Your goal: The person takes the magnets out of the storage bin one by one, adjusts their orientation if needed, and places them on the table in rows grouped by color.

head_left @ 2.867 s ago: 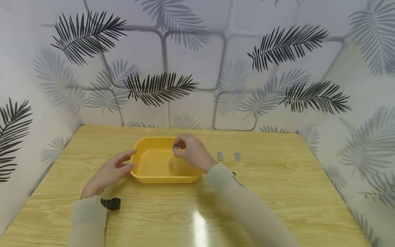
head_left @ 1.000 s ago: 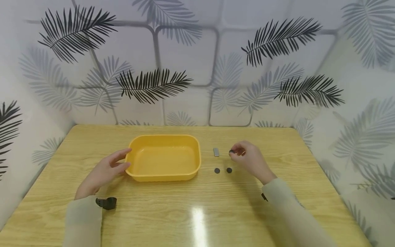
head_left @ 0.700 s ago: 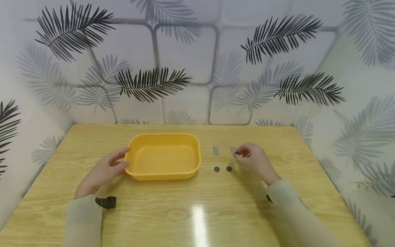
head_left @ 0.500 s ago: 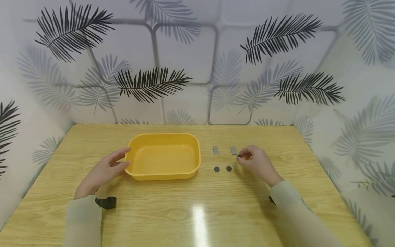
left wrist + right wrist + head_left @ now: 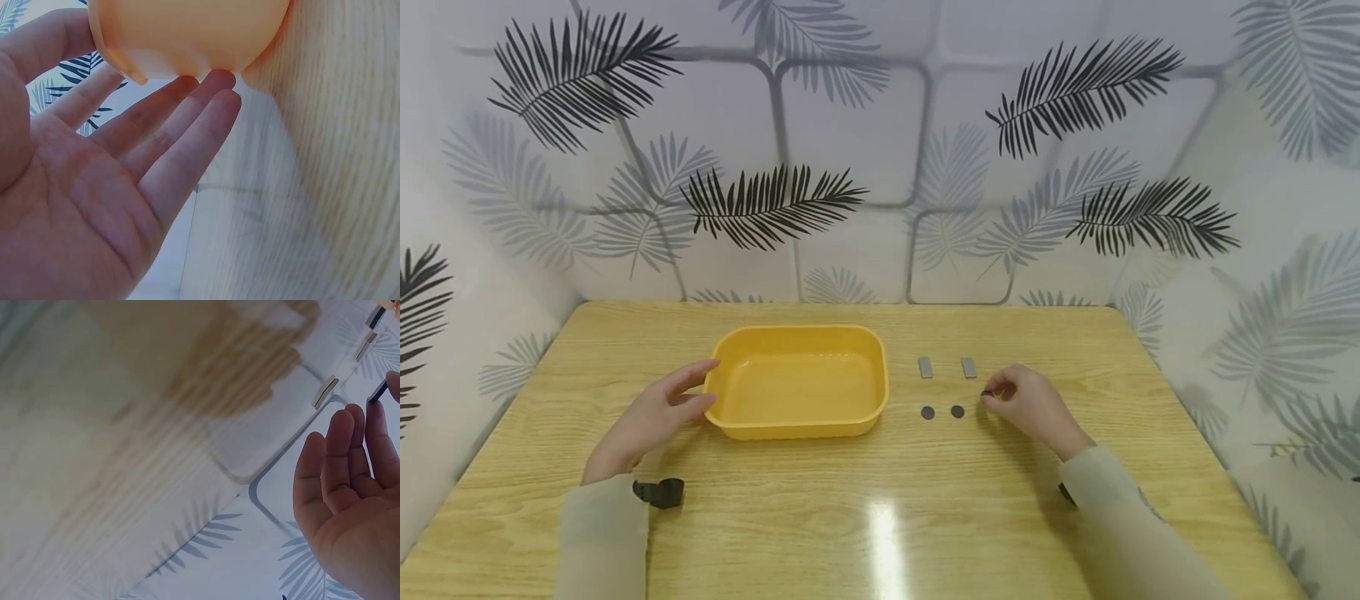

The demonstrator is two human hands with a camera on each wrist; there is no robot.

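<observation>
My left hand rests at the left end of a yellow plastic tray. In the left wrist view its extended fingertips touch the outside of the tray wall. My right hand pinches a small dark round disc between thumb and fingertip, low over the table. Seen edge-on, that disc appears thin in the right wrist view, the other fingers lightly bent. Two matching discs, one on the left and one on the right, lie flat just left of this hand.
Behind the discs lie two small grey rectangular pieces, a left piece and a right piece. All sit on a wood-grain table with a leaf-patterned wall covering behind and at the sides.
My right hand has gone from above the tray to the right side, then drawn nearer and lower with the disc, uncovering the right grey piece. The left hand stays on the tray.
</observation>
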